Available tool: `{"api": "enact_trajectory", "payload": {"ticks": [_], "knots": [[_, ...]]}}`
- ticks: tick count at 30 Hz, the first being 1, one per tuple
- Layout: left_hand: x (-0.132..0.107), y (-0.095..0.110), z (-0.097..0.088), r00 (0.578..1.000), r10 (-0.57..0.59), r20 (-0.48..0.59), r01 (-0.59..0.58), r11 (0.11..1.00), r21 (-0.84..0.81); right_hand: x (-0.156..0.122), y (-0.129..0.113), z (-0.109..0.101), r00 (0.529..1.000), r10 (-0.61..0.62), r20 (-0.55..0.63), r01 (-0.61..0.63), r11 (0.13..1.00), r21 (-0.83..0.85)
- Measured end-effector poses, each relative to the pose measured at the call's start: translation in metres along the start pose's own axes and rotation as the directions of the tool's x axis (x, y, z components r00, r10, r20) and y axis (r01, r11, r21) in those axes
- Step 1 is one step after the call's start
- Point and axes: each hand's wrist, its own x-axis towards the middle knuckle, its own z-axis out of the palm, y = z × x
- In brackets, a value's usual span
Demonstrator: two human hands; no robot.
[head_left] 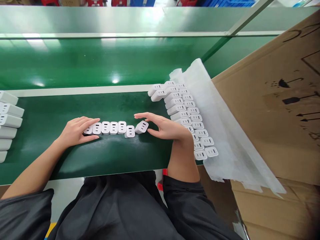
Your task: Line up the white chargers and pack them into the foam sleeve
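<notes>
Several white charger blocks (113, 128) with port slots on top stand in a short row on the green work surface. At the row's left end, my left hand (76, 130) wraps the end blocks, its fingers along the far side and its thumb along the near side. One block (130, 131) sits slightly nearer to me than its neighbours. At the right end a tilted charger block (141, 127) leans beside my right hand (163, 126). That hand is open, its fingers stretched over the far side and its thumb close to the block.
More charger blocks (197, 125) stand in columns at the right, beside a white sheet (212, 110) draped by a cardboard box (280, 100). At the left edge several blocks (10, 120) lie stacked in a line. A pale strip (75, 90) borders the surface's far side.
</notes>
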Motion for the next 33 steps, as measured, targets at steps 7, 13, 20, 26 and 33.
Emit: {"api": "enact_trajectory", "payload": {"ticks": [7,13,20,26,33], "knots": [[0.000,0.003,0.000,0.993,-0.102,0.064,0.104,0.994,-0.031,0.004,-0.004,0.004,0.988,0.146,0.043,-0.145,0.989,-0.036],[0.000,0.001,0.000,0.999,-0.030,0.030,0.031,0.999,-0.027,0.012,-0.007,0.014,0.995,0.027,0.099,-0.025,1.000,-0.016],[0.001,0.001,-0.001,0.999,-0.026,0.032,0.027,0.999,-0.023,0.010,-0.008,0.013,0.995,0.020,0.097,-0.016,0.999,-0.044],[0.002,0.001,-0.001,0.998,-0.042,0.051,0.042,0.999,-0.010,0.015,-0.012,0.023,0.997,0.043,0.067,-0.037,0.995,-0.089],[0.000,0.000,0.000,0.993,-0.088,0.082,0.092,0.995,-0.036,0.022,-0.028,0.037,0.994,0.041,-0.104,-0.075,0.933,-0.352]]}}
